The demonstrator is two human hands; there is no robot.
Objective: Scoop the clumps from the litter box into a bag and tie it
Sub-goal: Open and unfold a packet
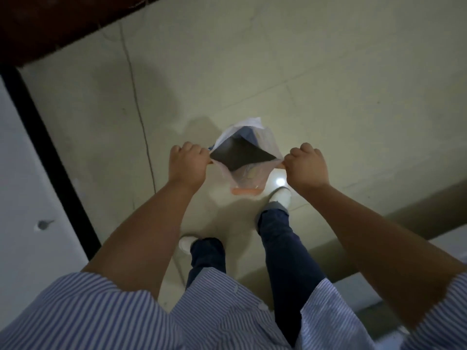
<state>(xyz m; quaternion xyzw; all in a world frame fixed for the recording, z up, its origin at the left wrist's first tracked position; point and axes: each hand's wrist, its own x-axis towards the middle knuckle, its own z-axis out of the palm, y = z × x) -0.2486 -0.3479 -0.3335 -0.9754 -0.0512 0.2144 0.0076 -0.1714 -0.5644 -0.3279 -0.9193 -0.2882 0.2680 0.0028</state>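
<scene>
**Bag held wide over pale floor, both fists on its rim**

You're standing w/ both arms stretched fwd, holding a thin translucent bag (249, 170) at centre frame, above the floor. Your left hand (187, 165) is gripping the bag's left edge, fingers curled tight round the plastic; your right hand (306, 166) is doing the same at the right edge, knuckles up, fist closed on the rim. Btwn the two hands the mouth is being pulled wide, showing a dark interior. The bag is pinkish-white w/ an orange strip along its lower end; some blue and white material is showing at the top edge, too blurred to identify.

Below the bag, lower centre, your legs in dark blue trousers (283, 238) and white shoes (280, 197) are showing on the pale tiled floor (328, 72). A small bright glare spot is sitting on the tile just right of the bag's lower end. A striped blue-white shirt (214, 311) is filling the bottom of the frame. At left, a white panel w/ a dark border strip (48, 157) is running diagonally; a dark reddish-brown surface is occupying the upper-left corner. A thin crack or cord is trailing down the floor, left of centre.
</scene>
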